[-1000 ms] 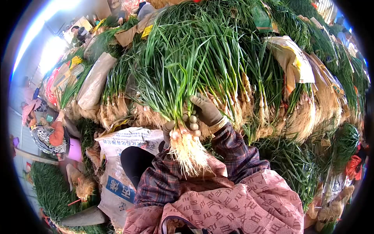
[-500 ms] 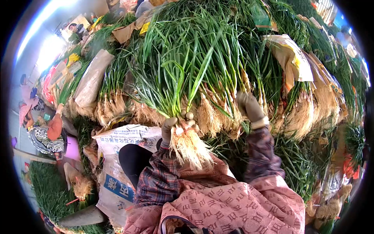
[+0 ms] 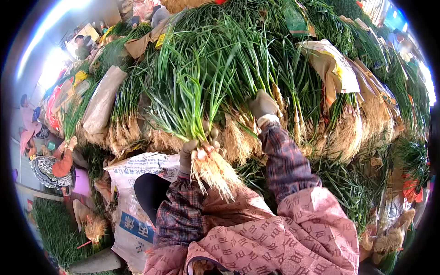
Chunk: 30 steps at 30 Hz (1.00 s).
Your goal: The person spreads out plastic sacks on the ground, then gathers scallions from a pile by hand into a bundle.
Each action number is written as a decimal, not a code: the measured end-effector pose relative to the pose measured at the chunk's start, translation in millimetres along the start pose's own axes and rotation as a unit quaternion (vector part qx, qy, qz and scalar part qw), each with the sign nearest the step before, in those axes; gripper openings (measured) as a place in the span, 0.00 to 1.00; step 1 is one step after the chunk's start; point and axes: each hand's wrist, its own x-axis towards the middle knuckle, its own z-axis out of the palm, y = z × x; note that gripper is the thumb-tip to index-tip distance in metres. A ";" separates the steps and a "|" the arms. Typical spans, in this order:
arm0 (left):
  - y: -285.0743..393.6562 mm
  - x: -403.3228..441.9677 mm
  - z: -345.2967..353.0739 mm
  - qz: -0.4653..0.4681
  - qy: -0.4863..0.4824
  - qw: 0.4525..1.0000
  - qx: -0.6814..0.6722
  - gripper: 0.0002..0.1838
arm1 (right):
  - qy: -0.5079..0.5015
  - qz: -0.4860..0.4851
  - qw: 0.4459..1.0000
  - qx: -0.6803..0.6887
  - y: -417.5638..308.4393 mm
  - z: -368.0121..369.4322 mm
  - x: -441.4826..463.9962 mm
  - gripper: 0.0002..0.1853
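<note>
In my gloved left hand point(image 3: 187, 158) is a bunch of green onions point(image 3: 213, 167), its fingers wrapped around the stalks just above the bulbs. The leaves point up and away, and the pale roots hang toward my lap. My gloved right hand point(image 3: 264, 105) is at the front of the big pile of green onions point(image 3: 256, 59), closed around stalks just above their roots. Its fingertips are partly hidden among the leaves.
A white printed sack point(image 3: 123, 201) lies at my left knee. Brown paper sheets point(image 3: 330, 64) rest on the pile. Loose green leaves point(image 3: 348, 188) cover the ground at right. A person in an orange sleeve point(image 3: 62, 165) sits at left, holding green onions. More bundles point(image 3: 94, 229) lie at lower left.
My right hand has moved left and away from me, from the pile's front roots to stalks deeper in. My left hand, still holding its bunch, has shifted slightly left in view.
</note>
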 end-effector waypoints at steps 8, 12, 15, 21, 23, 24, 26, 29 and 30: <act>-5.9 6.6 -25.9 0.012 0.015 0.992 0.121 0.29 | 0.020 -0.136 0.958 0.251 23.1 -38.4 -8.7 0.12; -13.2 16.1 -20.1 -0.004 -0.003 0.990 0.141 0.26 | -0.302 -0.006 0.771 0.561 2.1 -27.7 -46.8 0.16; -21.1 16.3 -16.4 -0.020 0.029 0.991 0.126 0.27 | -0.298 -0.080 0.739 0.599 -7.0 21.8 -61.8 0.19; -3.9 13.7 -21.1 -0.016 -0.033 0.992 0.122 0.25 | -0.238 -0.190 0.838 0.454 25.6 30.5 -43.7 0.17; -6.3 6.8 -24.4 -0.025 0.005 0.994 0.107 0.25 | -0.227 -0.084 0.818 0.523 37.2 21.8 -30.7 0.17; -7.3 7.8 -29.3 -0.018 0.003 0.992 0.122 0.25 | -0.275 0.038 0.782 0.558 36.4 4.7 -29.8 0.18; -8.6 9.3 -36.9 -0.026 0.010 0.989 0.142 0.25 | -0.318 0.022 0.803 0.503 7.2 3.0 -42.0 0.21; -6.7 4.8 -44.7 -0.066 0.038 0.984 0.163 0.25 | -0.313 -0.066 0.773 0.547 -19.3 40.4 -47.6 0.29; -8.0 4.2 -36.2 -0.036 0.044 0.982 0.182 0.25 | -0.240 -0.110 0.895 0.361 -28.4 24.0 -52.4 0.32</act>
